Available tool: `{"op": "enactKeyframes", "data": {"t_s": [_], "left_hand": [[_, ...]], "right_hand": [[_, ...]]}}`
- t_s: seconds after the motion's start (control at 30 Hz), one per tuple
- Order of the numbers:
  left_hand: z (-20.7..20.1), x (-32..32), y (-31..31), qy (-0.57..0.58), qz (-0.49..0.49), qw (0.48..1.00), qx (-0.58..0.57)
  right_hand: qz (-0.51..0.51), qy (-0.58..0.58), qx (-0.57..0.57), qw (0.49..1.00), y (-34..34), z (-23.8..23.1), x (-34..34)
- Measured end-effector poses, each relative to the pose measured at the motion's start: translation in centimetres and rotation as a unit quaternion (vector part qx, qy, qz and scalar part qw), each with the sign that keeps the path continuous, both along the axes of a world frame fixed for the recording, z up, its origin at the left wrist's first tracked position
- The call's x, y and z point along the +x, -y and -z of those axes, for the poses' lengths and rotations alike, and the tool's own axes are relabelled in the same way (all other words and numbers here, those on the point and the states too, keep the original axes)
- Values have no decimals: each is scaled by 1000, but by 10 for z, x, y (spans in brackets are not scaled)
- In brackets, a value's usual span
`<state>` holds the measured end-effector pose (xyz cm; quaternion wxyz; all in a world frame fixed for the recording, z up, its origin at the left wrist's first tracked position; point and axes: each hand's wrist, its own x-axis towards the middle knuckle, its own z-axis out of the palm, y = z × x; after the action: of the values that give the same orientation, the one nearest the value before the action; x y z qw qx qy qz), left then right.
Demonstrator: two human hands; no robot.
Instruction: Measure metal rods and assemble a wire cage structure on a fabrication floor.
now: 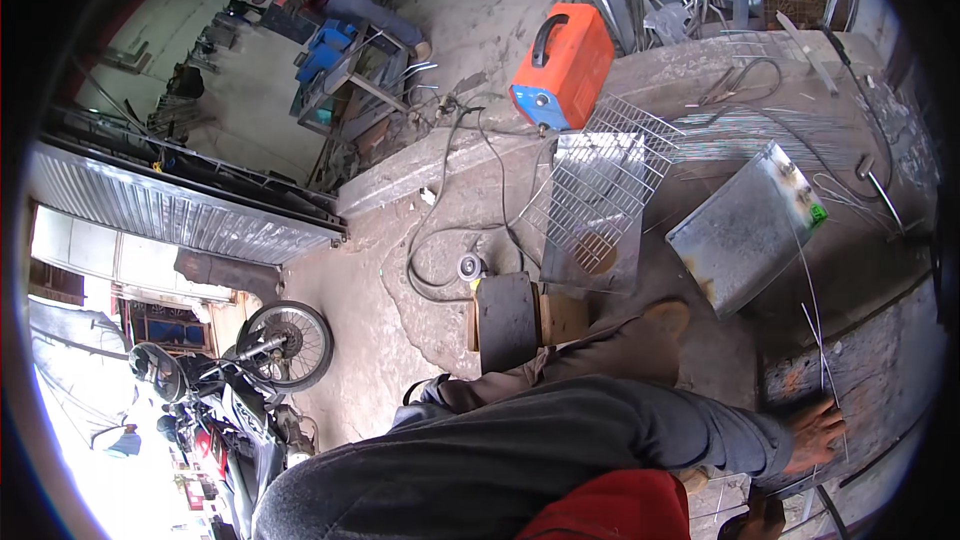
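Note:
My left hand (815, 436), reaching out from a dark grey sleeve, is at the right over a worn grey board (860, 365). Its fingers are bent down onto thin metal rods (822, 352), which cross each other and stick out past the fingertips. Low at the bottom edge, my right hand (757, 520) shows only as a dark, partly cut-off shape, and its fingers cannot be made out. Beyond the board, a grey sheet-metal box (745, 230) with a green mark lies tilted on the ground.
A wire grid (640, 155) lies over a metal sheet (620, 225). Behind it stands an orange welding machine (565, 65) with cables on the floor. An angle grinder (471, 265) lies by a wooden block (505, 320). A motorcycle (240, 420) stands left; another person (340, 0) is far off.

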<state>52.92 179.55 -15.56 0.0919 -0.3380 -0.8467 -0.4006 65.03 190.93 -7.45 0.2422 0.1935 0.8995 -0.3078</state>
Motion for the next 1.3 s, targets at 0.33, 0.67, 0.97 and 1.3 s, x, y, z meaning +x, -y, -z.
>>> {"op": "enactKeyframes", "data": {"t_s": [0.33,0.67,0.97,1.3], "left_hand": [[-12,-2,8,44,20,997,-66],[-22,-4,12,-32,36,977,-207],[-23,-2,7,14,51,986,-156],[1,4,-6,-36,11,984,-173]], "right_hand": [[-80,20,43,996,20,-18,-5],[-7,20,-40,999,13,-9,-1],[86,103,-19,991,5,-2,1],[-51,14,38,998,36,-24,-9]]}}
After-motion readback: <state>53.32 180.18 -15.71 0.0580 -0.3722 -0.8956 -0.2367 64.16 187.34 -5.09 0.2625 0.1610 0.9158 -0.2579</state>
